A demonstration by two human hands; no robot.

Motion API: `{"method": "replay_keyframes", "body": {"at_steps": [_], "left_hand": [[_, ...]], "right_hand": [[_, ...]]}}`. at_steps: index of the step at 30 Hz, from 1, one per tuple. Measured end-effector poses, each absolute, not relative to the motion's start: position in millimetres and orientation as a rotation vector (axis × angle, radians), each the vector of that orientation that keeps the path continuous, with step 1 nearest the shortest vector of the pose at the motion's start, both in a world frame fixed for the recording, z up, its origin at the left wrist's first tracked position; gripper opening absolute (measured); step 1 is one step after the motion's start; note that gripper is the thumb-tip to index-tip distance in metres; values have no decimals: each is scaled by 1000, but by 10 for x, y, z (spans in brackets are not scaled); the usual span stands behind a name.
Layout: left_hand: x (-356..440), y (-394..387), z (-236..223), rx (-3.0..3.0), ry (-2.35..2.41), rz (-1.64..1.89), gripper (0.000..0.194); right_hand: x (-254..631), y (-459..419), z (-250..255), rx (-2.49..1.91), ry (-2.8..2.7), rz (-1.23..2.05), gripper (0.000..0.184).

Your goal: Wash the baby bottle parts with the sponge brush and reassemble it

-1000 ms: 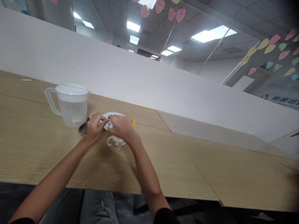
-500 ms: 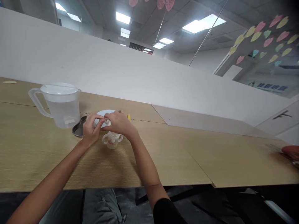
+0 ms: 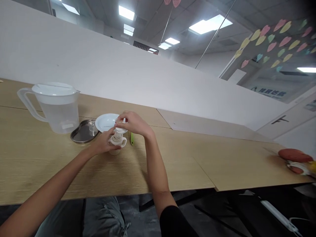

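Light wood counter [image 3: 172,171], panel seams visible. Landmark white plate [image 3: 105,121]: steel tray [image 3: 84,131] just left; lidded plastic pitcher [image 3: 59,112] left of tray; two-handled cup [image 3: 115,144] just front; green strip [image 3: 132,139] just right; red object [image 3: 295,155] well right

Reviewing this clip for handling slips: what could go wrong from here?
The small clear piece pinched in the right hand seems held only by the fingertips, so it could slip and fall or roll away. The left hand grips the bottle from one side only, so a hard push from above might tip it toward the plate just behind it.
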State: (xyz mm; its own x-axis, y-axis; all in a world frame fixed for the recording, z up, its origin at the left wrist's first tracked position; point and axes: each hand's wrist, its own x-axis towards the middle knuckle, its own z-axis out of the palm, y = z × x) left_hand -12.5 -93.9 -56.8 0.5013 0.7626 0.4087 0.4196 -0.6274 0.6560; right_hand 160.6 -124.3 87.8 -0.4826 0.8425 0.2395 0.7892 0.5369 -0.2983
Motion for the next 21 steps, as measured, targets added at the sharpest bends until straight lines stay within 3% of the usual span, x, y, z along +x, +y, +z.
{"method": "replay_keyframes", "body": {"at_steps": [12, 21], "left_hand": [[-154, -874, -631, 2314, 1131, 997, 89], [-167, -801, -704, 2346, 1180, 1010, 90]], "right_hand": [[1555, -1130, 778, -1382, -2579, 401, 9], [1548, -1089, 768, -1421, -2579, 418, 14]]}}
